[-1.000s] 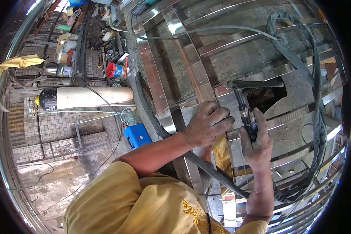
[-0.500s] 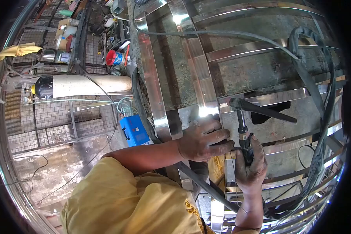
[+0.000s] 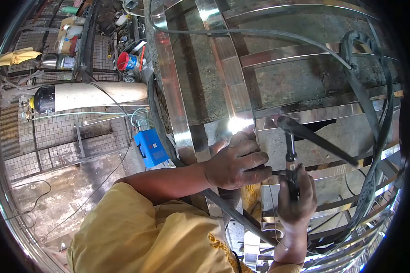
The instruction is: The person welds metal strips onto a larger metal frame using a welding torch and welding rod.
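Note:
My right hand [image 3: 298,195] is wrapped round the black handle of a TIG-type torch [image 3: 291,157]. The torch points up the view, and its head with a long black cap [image 3: 321,142] lies over a shiny metal crossbar [image 3: 314,114]. My left hand [image 3: 239,164] rests on a polished upright metal bar [image 3: 232,86], its fingers curled near the bar's edge. A thin rod or wire [image 3: 272,204] hangs below the left fingers; whether they pinch it is too small to tell.
A blue box [image 3: 151,148] with hoses and a white gas cylinder [image 3: 100,95] lie at the left. A red bucket [image 3: 128,61] stands above them. A thick black cable [image 3: 357,86] loops at the right. More metal slats curve along the lower right.
The torch has tilted a little, its cap swinging down and right. My right hand has moved slightly down and right. The whole view has shifted slightly.

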Tool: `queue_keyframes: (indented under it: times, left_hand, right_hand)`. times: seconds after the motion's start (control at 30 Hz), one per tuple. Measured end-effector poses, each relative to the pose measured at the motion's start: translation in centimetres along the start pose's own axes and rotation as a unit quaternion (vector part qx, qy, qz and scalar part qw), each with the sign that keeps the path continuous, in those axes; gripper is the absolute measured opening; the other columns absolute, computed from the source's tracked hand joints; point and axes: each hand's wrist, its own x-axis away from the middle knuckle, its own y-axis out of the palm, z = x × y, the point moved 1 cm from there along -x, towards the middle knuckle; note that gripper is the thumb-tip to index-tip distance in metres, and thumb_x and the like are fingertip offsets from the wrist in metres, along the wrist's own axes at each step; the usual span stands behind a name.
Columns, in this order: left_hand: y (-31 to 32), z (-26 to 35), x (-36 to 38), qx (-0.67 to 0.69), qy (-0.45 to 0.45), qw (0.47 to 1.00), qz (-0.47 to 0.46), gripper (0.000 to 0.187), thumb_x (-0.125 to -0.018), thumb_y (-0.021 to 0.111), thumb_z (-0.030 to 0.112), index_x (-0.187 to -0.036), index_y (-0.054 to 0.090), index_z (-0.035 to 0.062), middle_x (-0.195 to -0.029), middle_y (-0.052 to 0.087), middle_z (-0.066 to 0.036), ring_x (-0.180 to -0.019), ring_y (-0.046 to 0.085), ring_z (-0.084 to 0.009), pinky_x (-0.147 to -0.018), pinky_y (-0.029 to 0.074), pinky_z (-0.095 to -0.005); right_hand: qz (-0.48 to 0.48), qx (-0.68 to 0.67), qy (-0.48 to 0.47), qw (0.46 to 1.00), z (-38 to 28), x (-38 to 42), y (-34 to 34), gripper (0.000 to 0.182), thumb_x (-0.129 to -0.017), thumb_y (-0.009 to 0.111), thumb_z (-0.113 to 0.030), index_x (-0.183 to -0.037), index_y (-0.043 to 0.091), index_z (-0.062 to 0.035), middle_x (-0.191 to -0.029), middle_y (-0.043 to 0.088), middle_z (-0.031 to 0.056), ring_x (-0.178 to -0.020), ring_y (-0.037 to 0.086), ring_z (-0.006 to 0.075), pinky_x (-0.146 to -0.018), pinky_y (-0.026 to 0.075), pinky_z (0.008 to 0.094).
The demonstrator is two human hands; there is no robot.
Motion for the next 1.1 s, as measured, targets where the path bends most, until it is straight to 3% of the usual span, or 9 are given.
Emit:
queue_keyframes:
  times: [0.1,0.13,0.23,0.27,0.37,0.4,0.5,0.6,1.1]
  left_hand:
    - [0.0,0.3,-0.3,0.002,-0.007,1.000,0.000,0.038,-0.075,0.076,0.026,-0.112,0.071,0.0188,-0.113,0.061,-0.005,-0.105,0.060,-0.0275,-0.089,0.051,-0.0467]
    - [-0.1,0.3,-0.2,0.005,-0.008,1.000,0.000,0.039,-0.074,0.076,0.026,-0.112,0.070,0.0187,-0.114,0.061,-0.005,-0.105,0.060,-0.0276,-0.090,0.050,-0.0471]
    - [-0.1,0.1,-0.4,0.001,0.004,1.000,-0.004,0.042,-0.073,0.078,0.026,-0.114,0.072,0.0185,-0.116,0.062,-0.006,-0.104,0.060,-0.0288,-0.089,0.049,-0.0488]
    - [-0.2,0.0,-0.3,-0.009,0.011,1.000,-0.009,0.043,-0.074,0.078,0.027,-0.116,0.073,0.0187,-0.117,0.062,-0.007,-0.104,0.059,-0.0297,-0.089,0.048,-0.0498]
    - [-0.5,0.1,-0.3,-0.025,0.016,0.999,-0.018,0.045,-0.075,0.078,0.029,-0.119,0.074,0.0185,-0.119,0.062,-0.009,-0.106,0.057,-0.0310,-0.090,0.046,-0.0517]
    - [-0.5,0.2,-0.3,-0.027,0.016,0.999,-0.021,0.046,-0.075,0.078,0.029,-0.119,0.074,0.0183,-0.119,0.062,-0.009,-0.107,0.056,-0.0311,-0.091,0.045,-0.0522]
    - [-0.5,0.3,-0.2,-0.028,0.013,0.999,-0.027,0.046,-0.074,0.077,0.029,-0.119,0.074,0.0170,-0.119,0.062,-0.009,-0.109,0.055,-0.0313,-0.090,0.045,-0.0511]
    - [-0.5,0.5,-0.4,-0.014,-0.012,1.000,-0.016,0.047,-0.068,0.078,0.025,-0.114,0.073,0.0201,-0.117,0.061,-0.003,-0.111,0.056,-0.0288,-0.099,0.044,-0.0510]
    - [-0.4,0.3,-0.6,-0.024,-0.007,1.000,0.014,0.041,-0.073,0.076,0.024,-0.113,0.074,0.0245,-0.115,0.062,-0.001,-0.109,0.060,-0.0276,-0.093,0.050,-0.0446]
  right_hand:
    - [0.015,0.092,-0.050,0.994,-1.6,0.0,-1.3,0.060,-0.089,0.069,0.006,-0.144,0.047,-0.0028,-0.109,0.069,0.0249,-0.087,0.071,0.0382,-0.069,0.058,0.0441]
    - [-0.057,0.138,0.012,0.989,-2.2,-0.3,-2.0,0.063,-0.091,0.068,0.005,-0.147,0.043,-0.0023,-0.110,0.068,0.0271,-0.091,0.072,0.0399,-0.069,0.059,0.0450]
    - [-0.032,0.087,0.074,0.993,-1.9,0.6,-2.3,0.062,-0.092,0.069,0.002,-0.148,0.043,-0.0010,-0.111,0.068,0.0280,-0.092,0.073,0.0409,-0.070,0.059,0.0452]
    - [0.021,0.068,0.042,0.997,-1.8,0.8,-2.0,0.061,-0.093,0.069,0.000,-0.148,0.043,0.0006,-0.111,0.068,0.0275,-0.091,0.074,0.0406,-0.071,0.060,0.0436]
    - [-0.006,0.104,0.039,0.994,-2.1,0.1,-1.8,0.061,-0.093,0.070,-0.001,-0.148,0.043,0.0016,-0.111,0.069,0.0270,-0.093,0.075,0.0395,-0.075,0.062,0.0426]
    - [-0.047,0.095,0.093,0.990,-1.0,0.4,-1.4,0.062,-0.093,0.071,-0.001,-0.148,0.043,0.0021,-0.110,0.069,0.0265,-0.094,0.075,0.0387,-0.076,0.062,0.0423]
    - [0.028,0.022,0.023,0.999,-0.1,0.2,-0.5,0.065,-0.092,0.070,0.005,-0.151,0.043,0.0002,-0.115,0.073,0.0205,-0.098,0.075,0.0244,-0.082,0.059,0.0341]
    - [-0.004,-0.053,0.002,0.999,1.2,0.3,0.5,0.068,-0.089,0.074,0.004,-0.150,0.045,-0.0022,-0.108,0.070,0.0236,-0.091,0.075,0.0339,-0.073,0.059,0.0384]
    - [-0.007,-0.100,0.039,0.994,1.7,-0.1,1.1,0.058,-0.090,0.074,0.003,-0.145,0.054,-0.0043,-0.111,0.070,0.0171,-0.093,0.071,0.0248,-0.079,0.056,0.0333]
